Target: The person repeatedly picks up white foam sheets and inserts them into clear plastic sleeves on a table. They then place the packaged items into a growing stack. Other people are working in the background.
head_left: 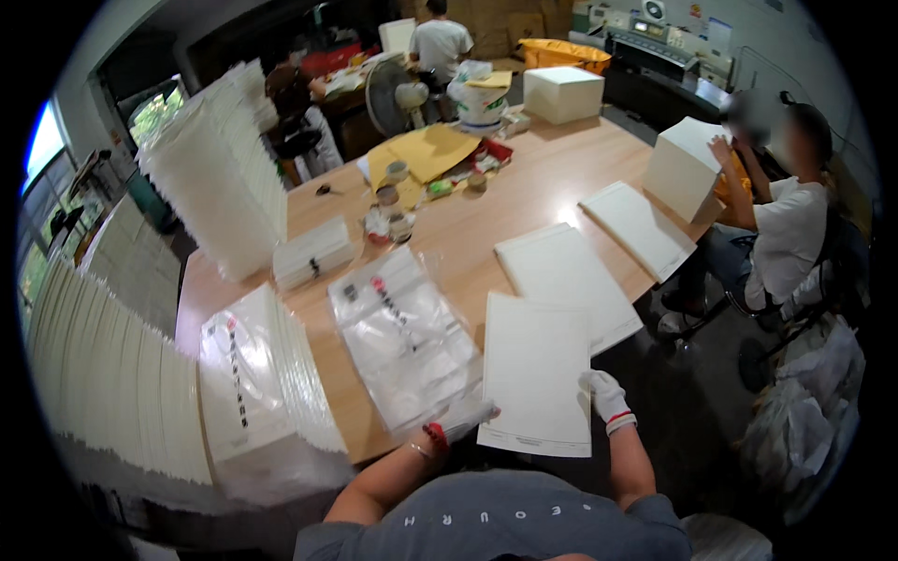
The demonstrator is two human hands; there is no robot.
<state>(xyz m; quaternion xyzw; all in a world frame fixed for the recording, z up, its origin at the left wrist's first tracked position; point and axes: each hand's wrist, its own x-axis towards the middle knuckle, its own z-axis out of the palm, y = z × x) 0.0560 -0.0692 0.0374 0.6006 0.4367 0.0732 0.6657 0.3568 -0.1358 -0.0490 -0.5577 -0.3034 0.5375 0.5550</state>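
One white sheet point(536, 374), lengthwise away.

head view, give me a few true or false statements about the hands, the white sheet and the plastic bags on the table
1. The right hand wears a white glove and grips the right edge of the white sheet. True.
2. The left hand rests flat on the fan. False: it is at the near end of the clear plastic bag, beside the sheet.
3. A stack of bagged sheets sits left of the clear plastic bag. True.
4. The table is metal and grey. False: it is light brown wood.
5. Another person sits at the right side of the table. True.
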